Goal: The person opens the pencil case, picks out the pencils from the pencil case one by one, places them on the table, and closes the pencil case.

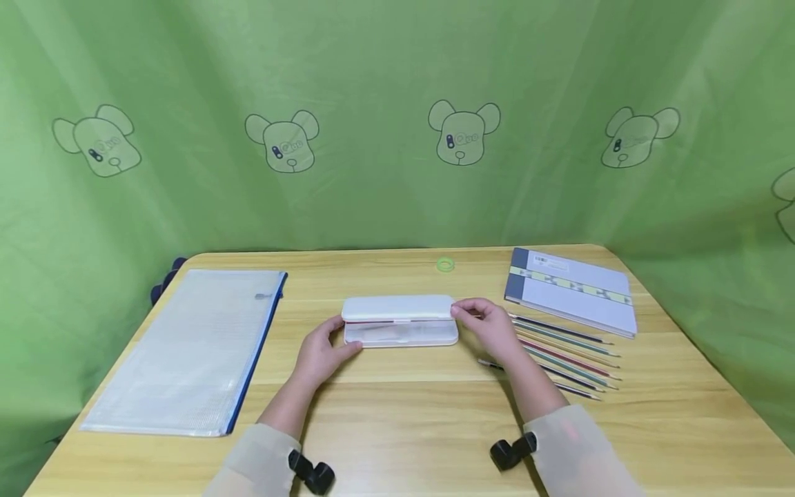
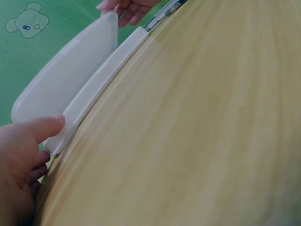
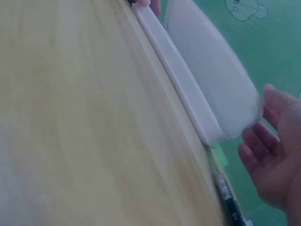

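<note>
A white pencil case (image 1: 400, 335) lies on the table in front of me with its lid (image 1: 397, 307) partly raised. My left hand (image 1: 319, 352) grips the left end of the case's base, the thumb on its front rim. At the lid's right corner, my right hand (image 1: 493, 328) holds the edge between thumb and fingers. The wrist views show the raised lid (image 2: 70, 70) standing up from the base (image 3: 178, 80). What lies inside the case is mostly hidden. Several pencils (image 1: 568, 355) are spread on the table beside and partly behind my right forearm.
A clear mesh zip pouch (image 1: 186, 352) with a blue edge lies at the left. A notebook (image 1: 571, 290) with a patterned band sits at the back right. Near the table's far edge is a small green ring (image 1: 445, 264). A green curtain (image 1: 373, 207) hangs behind the table.
</note>
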Demonstrator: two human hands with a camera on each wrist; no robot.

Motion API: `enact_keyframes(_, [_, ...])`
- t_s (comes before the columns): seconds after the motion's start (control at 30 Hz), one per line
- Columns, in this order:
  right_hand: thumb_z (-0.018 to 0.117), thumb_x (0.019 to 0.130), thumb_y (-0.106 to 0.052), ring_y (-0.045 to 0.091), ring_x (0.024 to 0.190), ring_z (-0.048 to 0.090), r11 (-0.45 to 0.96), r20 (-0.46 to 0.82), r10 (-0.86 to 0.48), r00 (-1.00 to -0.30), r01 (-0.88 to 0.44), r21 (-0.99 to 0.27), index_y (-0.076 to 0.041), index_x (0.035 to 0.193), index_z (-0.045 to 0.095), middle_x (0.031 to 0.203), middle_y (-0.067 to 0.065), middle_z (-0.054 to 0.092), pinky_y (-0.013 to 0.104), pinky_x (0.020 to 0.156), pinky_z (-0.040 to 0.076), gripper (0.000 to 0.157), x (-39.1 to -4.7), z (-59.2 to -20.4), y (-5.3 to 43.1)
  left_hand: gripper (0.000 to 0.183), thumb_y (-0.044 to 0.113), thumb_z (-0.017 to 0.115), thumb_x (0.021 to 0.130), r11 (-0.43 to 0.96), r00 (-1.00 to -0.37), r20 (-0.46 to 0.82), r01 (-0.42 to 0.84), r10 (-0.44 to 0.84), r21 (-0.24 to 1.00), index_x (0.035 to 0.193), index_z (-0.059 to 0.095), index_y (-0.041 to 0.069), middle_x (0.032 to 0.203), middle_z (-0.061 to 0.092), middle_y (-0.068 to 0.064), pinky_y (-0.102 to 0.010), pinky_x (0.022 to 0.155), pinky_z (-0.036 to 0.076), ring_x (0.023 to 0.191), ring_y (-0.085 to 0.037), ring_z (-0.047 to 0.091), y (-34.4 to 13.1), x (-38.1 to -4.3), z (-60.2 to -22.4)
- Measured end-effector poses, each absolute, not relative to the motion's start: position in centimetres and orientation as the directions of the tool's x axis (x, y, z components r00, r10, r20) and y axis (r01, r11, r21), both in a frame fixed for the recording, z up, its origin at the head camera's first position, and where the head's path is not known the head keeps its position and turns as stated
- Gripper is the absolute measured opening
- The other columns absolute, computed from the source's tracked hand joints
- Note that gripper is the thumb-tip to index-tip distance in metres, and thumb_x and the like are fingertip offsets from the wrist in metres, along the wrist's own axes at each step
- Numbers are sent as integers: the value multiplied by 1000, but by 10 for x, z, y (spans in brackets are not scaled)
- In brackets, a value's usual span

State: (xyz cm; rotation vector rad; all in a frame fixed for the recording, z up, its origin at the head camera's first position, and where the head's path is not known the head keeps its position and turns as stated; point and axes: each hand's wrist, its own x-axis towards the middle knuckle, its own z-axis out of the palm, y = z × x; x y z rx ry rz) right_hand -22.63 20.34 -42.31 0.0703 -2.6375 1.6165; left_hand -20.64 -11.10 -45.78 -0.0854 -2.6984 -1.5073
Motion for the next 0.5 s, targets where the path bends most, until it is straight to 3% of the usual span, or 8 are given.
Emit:
enact_keyframes(0.13, [70,91,-28,19,106,62,466,45,-42,-998,-59,-883,-4,111,69,120,13,68,30,95,50,32,-224,-426,203,77,30,79,82,491,-997,70,67,13,869,145,44,2,144,53,-16,-50,121,27,141,-35,41,-112,-207,-459])
enact_keyframes(0.3, [69,92,-26,32,122,58,489,-5,-89,-996,-39,-871,-3,123,65,133,17,62,43,106,48,39,-223,-428,203,83,37,75,85,478,-998,69,67,12,876,149,37,2,150,46,-16,-48,122,27,143,-34,37,-112,-206,-459])
enact_keyframes(0.5, [66,93,-26,35,128,55,553,-33,-122,-992,-40,-832,-3,134,58,139,18,57,46,108,47,48,-223,-430,205,72,37,69,90,459,-995,92,93,23,884,148,41,4,148,48,-16,-46,121,29,142,-32,40,-111,-204,-457])
